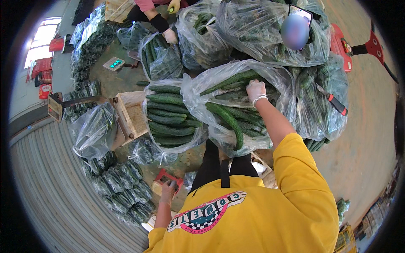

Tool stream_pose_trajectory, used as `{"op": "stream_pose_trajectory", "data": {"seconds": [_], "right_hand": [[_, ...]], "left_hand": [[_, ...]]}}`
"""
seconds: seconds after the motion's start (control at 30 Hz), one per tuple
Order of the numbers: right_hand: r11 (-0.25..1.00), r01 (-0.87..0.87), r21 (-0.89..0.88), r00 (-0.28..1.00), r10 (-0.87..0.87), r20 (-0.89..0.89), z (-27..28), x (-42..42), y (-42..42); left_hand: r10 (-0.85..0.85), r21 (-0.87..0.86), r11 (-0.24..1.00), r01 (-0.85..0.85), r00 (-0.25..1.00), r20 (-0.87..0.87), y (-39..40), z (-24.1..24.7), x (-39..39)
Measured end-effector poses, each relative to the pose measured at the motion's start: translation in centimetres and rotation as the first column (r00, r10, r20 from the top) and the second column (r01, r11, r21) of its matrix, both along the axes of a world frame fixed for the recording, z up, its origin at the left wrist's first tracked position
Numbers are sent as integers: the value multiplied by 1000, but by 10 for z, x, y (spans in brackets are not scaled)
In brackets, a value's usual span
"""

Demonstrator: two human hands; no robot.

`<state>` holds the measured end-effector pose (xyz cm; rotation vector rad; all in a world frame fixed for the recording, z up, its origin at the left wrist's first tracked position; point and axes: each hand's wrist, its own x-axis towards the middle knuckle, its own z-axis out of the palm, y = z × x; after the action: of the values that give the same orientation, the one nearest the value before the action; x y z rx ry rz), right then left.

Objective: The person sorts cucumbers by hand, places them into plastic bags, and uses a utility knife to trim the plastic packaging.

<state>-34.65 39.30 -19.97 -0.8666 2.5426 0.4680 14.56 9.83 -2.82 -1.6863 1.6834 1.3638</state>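
Note:
My right hand [257,91], in a thin clear glove, reaches into a large clear plastic bag [196,95] of long green cucumbers. Its bent fingers touch the cucumbers at the back; whether they grip one is hidden. One curved cucumber [229,121] lies on top at the bag's near side. To the left, a smaller open bag holds a row of cucumbers [171,110]. Low at my left side, my gloved left hand [168,189] is at a red plastic stool or crate [163,177]. Its fingertips look dark, and I cannot make out whether they hold anything.
A knife with a red-black handle [337,104] lies on a filled bag at right. A phone [300,14] rests on another bag. Across from me, a co-worker's gloved hand [171,36] touches a cucumber bag. A digital scale display [114,64], wooden crate [134,114] and stacked wrapped cucumbers [123,180] stand left.

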Motion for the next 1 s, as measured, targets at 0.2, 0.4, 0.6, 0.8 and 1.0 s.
{"op": "stream_pose_trajectory", "data": {"seconds": [0.2, 0.4, 0.6, 0.8, 1.0], "right_hand": [[950, 126, -285, 992, -124, 23, 42, 13, 28], [437, 315, -842, 941, -259, 217, 109, 48, 34], [-341, 906, -250, 383, 413, 826, 207, 97, 11], [-154, 971, 184, 1, 768, 641, 245, 140, -12], [-286, 856, 431, -8, 825, 565, 222, 123, 19]], "left_hand": [[-191, -68, 980, 186, 979, -66, 5, 3, -62], [-476, -134, 878, 459, 868, -140, 31, -3, -135], [-457, 89, 802, 591, 702, -546, 110, 23, -217], [133, 245, 929, 278, 368, -920, 147, 33, -259], [662, 696, 718, 22, 288, -692, 122, 54, -248]]}}
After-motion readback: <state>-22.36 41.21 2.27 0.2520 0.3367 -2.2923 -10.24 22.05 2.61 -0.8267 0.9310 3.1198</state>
